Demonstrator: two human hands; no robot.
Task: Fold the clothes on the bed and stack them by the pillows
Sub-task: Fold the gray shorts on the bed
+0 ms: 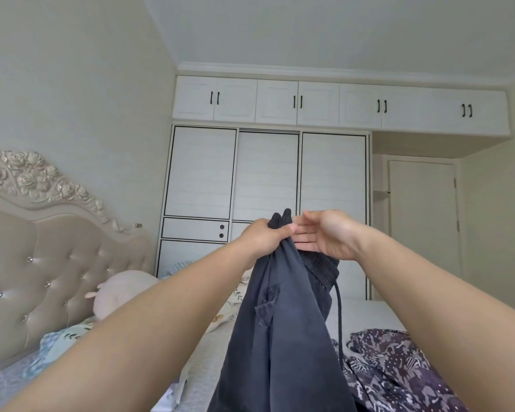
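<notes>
Dark grey trousers [283, 337] hang in the air over the bed [366, 313], lifted high in front of me. My left hand [263, 237] grips a bunched corner of them, with dark fabric sticking out above the fist. My right hand [321, 234] is beside it with straight fingers, its palm against the elastic waistband. A drawstring dangles from the waistband. A purple patterned garment [399, 370] lies crumpled on the bed at the lower right. Pillows [57, 337] with a leaf print lie at the left by the headboard.
A tufted beige headboard [42, 263] with carved roses stands at the left. A pale pink plush toy [122, 292] rests near the pillows. White wardrobe doors [268, 179] and upper cabinets fill the far wall, with a closed door [422, 215] at the right.
</notes>
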